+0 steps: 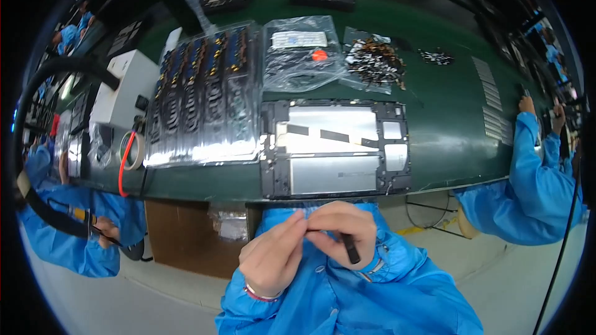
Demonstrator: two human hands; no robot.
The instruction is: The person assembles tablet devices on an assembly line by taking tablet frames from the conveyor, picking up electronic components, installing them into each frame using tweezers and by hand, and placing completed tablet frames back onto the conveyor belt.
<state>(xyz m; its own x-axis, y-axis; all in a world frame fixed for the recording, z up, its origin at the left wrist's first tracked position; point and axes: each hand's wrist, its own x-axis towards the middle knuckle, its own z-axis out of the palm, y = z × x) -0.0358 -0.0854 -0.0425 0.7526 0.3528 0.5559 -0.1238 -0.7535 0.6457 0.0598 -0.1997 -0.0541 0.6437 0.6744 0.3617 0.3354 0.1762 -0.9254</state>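
Grasps a black rod (351, 249) in the right hand (344, 226), lower centre, touching the left hand (273, 257) of unclear grip, below an opened tablet (335, 177).

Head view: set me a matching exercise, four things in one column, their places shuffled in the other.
1. Black stick
2. White box
3. Opened device
4. Orange dot

A. On the clear bag
B. At the table's near edge, before the person
C. In the right hand
D. Left of the clear tray

Pairs: 1-C, 2-D, 3-B, 4-A
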